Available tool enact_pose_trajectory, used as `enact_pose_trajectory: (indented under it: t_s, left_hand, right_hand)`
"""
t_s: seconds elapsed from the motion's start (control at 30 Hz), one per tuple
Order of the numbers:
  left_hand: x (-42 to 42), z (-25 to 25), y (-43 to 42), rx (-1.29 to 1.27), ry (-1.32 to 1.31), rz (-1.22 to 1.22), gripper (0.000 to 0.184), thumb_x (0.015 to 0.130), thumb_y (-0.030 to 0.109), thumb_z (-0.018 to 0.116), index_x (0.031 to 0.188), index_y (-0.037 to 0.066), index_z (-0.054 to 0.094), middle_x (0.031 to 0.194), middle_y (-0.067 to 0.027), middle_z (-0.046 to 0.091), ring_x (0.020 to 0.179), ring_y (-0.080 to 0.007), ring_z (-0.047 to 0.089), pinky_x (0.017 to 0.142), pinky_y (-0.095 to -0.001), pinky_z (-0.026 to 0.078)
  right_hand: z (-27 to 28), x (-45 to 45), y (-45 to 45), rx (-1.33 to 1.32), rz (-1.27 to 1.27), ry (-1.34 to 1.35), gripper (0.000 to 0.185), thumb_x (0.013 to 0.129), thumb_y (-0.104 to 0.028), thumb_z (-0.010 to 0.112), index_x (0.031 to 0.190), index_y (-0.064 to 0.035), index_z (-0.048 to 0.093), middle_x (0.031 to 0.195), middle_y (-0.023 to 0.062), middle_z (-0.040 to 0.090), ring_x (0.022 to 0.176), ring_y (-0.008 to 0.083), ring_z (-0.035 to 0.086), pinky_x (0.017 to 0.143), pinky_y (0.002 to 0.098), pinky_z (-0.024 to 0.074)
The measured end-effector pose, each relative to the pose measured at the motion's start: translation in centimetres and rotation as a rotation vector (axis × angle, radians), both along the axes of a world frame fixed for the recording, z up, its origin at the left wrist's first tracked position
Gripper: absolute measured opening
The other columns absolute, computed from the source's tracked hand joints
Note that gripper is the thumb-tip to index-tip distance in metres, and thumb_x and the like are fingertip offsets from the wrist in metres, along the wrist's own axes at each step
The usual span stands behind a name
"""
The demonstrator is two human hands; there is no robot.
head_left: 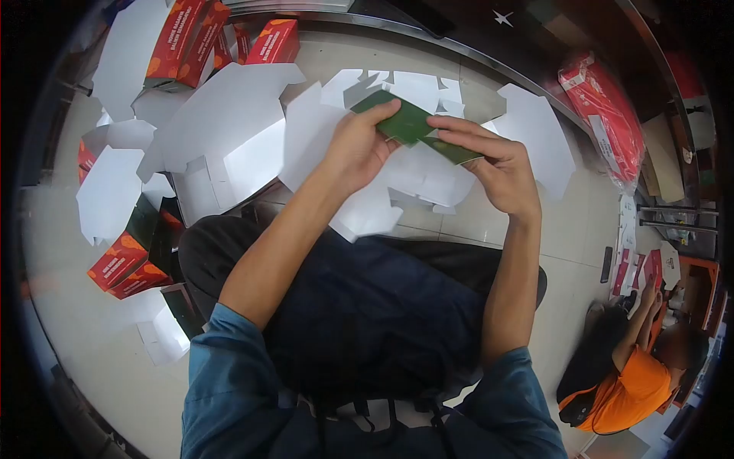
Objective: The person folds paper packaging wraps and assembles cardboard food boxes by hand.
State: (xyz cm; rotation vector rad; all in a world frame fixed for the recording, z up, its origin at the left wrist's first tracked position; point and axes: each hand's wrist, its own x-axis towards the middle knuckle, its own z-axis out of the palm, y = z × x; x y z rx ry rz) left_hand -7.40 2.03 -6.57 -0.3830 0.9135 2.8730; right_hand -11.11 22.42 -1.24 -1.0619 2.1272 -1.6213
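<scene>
A green cardboard box panel [409, 122] is held up in front of me, bent along a fold. My left hand [358, 149] grips its left end, thumb on top and the other fingers mostly underneath. At its right, my right hand [501, 168] pinches a narrower green flap [453, 151], fingers laid over the top and the thumb largely hidden. White cardboard [432, 180] lies or hangs just below both hands; whether it belongs to the same piece I cannot tell.
Opened white box blanks [222, 130] cover the floor to the left. Red printed boxes [180, 42] stand at the back left, another [126, 264] lower down. A plastic-wrapped red pack [604, 118] lies at right. A co-worker in an orange shirt [634, 390] sits at lower right.
</scene>
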Motion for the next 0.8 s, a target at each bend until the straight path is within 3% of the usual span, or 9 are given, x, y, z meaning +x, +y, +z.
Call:
enact_pose_trajectory:
  t_s: [0.07, 0.17, 0.27, 0.33, 0.57, 0.63, 0.67, 0.77, 0.8]
  left_hand:
    - [0.2, -0.7, -0.6, -0.002, 0.049, 0.052, 0.031, 0.097, 0.017, 0.060, 0.117, -0.005, 0.050, 0.115, -0.0161, 0.059, 0.107, -0.0214, 0.060, 0.096, -0.0364, 0.051]
    - [0.2, -0.1, -0.4, 0.018, 0.120, 0.052, 0.023, 0.095, 0.008, 0.059, 0.114, -0.004, 0.052, 0.116, -0.0132, 0.060, 0.106, -0.0194, 0.061, 0.098, -0.0350, 0.051]
    - [0.1, -0.1, -0.7, -0.055, 0.044, 0.079, 0.022, 0.094, 0.006, 0.061, 0.114, -0.002, 0.054, 0.115, -0.0115, 0.062, 0.105, -0.0183, 0.062, 0.095, -0.0333, 0.052]
    - [0.0, 0.2, -1.0, -0.109, 0.078, 0.078, 0.021, 0.094, 0.006, 0.062, 0.113, 0.000, 0.056, 0.115, -0.0099, 0.062, 0.104, -0.0180, 0.062, 0.094, -0.0330, 0.052]
    - [0.9, 0.1, 1.3, -0.396, 0.129, 0.102, 0.020, 0.097, 0.011, 0.059, 0.115, 0.002, 0.061, 0.112, -0.0071, 0.064, 0.100, -0.0158, 0.062, 0.090, -0.0362, 0.054]
    - [1.1, 0.1, 1.4, -0.380, 0.168, 0.096, 0.021, 0.098, 0.013, 0.057, 0.116, 0.002, 0.060, 0.112, -0.0074, 0.063, 0.099, -0.0150, 0.062, 0.087, -0.0329, 0.053]
    - [1.1, 0.1, 1.5, -0.371, 0.190, 0.091, 0.022, 0.099, 0.015, 0.057, 0.116, 0.001, 0.060, 0.112, -0.0076, 0.063, 0.099, -0.0146, 0.062, 0.085, -0.0312, 0.052]
    - [1.3, 0.3, 0.9, -0.482, 0.149, 0.006, 0.025, 0.099, 0.017, 0.057, 0.115, -0.001, 0.059, 0.111, -0.0077, 0.063, 0.098, -0.0121, 0.060, 0.082, -0.0267, 0.049]
    - [1.3, 0.2, 0.9, -0.622, 0.178, 0.010, 0.026, 0.099, 0.017, 0.057, 0.117, -0.001, 0.058, 0.110, -0.0085, 0.063, 0.097, -0.0125, 0.060, 0.082, -0.0268, 0.048]
  right_hand:
    - [0.2, 0.2, -0.5, -0.052, -0.060, -0.069, 0.031, 0.087, 0.004, 0.058, 0.116, 0.0013, 0.068, 0.127, 0.0131, 0.063, 0.123, 0.0237, 0.055, 0.103, 0.0322, 0.0421]
    - [0.0, 0.8, -2.3, -0.106, -0.319, 0.082, 0.032, 0.089, 0.004, 0.058, 0.119, 0.0006, 0.066, 0.132, 0.0124, 0.060, 0.122, 0.0229, 0.056, 0.103, 0.0322, 0.0424]
    - [-1.0, 0.8, -2.2, 0.061, -0.174, 0.266, 0.038, 0.086, 0.003, 0.063, 0.122, -0.0071, 0.066, 0.139, 0.0111, 0.054, 0.120, 0.0254, 0.057, 0.100, 0.0340, 0.0466]
    - [-1.1, 1.1, -2.3, 0.104, -0.118, 0.229, 0.040, 0.083, 0.002, 0.066, 0.121, -0.0120, 0.067, 0.139, 0.0114, 0.053, 0.118, 0.0285, 0.059, 0.097, 0.0354, 0.0497]
    - [-3.5, 1.5, -3.6, 0.307, -0.406, 0.536, 0.042, 0.085, -0.005, 0.066, 0.126, -0.0112, 0.063, 0.134, 0.0204, 0.052, 0.111, 0.0358, 0.060, 0.087, 0.0393, 0.0523]
    - [-3.9, 1.9, -4.4, 0.360, -0.480, 0.637, 0.045, 0.086, -0.007, 0.066, 0.130, -0.0124, 0.060, 0.129, 0.0242, 0.052, 0.107, 0.0391, 0.059, 0.084, 0.0406, 0.0525]
    - [-4.2, 1.9, -4.6, 0.393, -0.486, 0.701, 0.051, 0.086, -0.012, 0.067, 0.136, -0.0112, 0.055, 0.123, 0.0260, 0.053, 0.104, 0.0405, 0.059, 0.083, 0.0408, 0.0523]
    - [-3.4, 3.0, -5.6, 0.399, -0.427, 0.534, 0.056, 0.086, -0.017, 0.070, 0.137, -0.0056, 0.051, 0.123, 0.0265, 0.052, 0.104, 0.0406, 0.059, 0.084, 0.0403, 0.0516]
    - [-3.6, 3.0, -5.3, 0.379, -0.334, 0.506, 0.061, 0.087, -0.019, 0.069, 0.139, 0.0004, 0.045, 0.120, 0.0252, 0.055, 0.102, 0.0349, 0.061, 0.086, 0.0385, 0.0508]
